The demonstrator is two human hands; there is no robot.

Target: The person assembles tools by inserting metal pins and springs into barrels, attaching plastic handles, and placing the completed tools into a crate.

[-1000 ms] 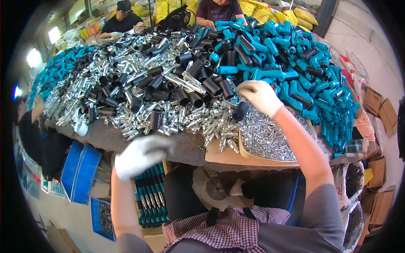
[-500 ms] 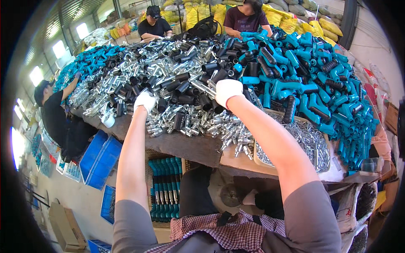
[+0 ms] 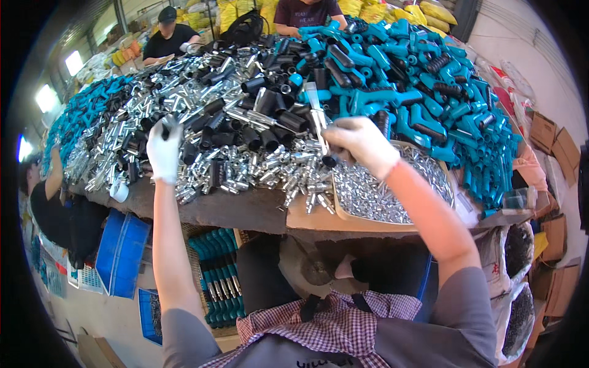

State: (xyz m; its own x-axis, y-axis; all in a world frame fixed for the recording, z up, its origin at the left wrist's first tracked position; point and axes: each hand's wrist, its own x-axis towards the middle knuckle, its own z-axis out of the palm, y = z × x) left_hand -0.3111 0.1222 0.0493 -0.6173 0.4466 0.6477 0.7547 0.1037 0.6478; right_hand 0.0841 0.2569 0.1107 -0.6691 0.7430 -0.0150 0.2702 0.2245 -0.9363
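Observation:
My right hand [image 3: 362, 144], in a white glove, is closed on a silver metal rod [image 3: 317, 113] with a wider, flatter upper end and a dark lower end. It holds the rod nearly upright, just left of the teal handles [image 3: 423, 122]. Over the left part of the silver metal parts [image 3: 208, 98], my gloved left hand [image 3: 164, 153] has its fingers curled together. Something small and dark shows at its fingertips, too blurred to name. Black sleeves [image 3: 251, 138] lie mixed among the silver parts between my hands.
A tray [image 3: 392, 190] of small metal pieces sits at the table's near edge. Below stands a crate of assembled teal-handled tools [image 3: 218, 270]. Blue bins [image 3: 121, 251] and a co-worker [image 3: 67, 214] are at left. Two more people are across the heap.
The view has swung right. My hands have moved apart, and my right hand has pulled back from the heap with the silver rod raised in it.

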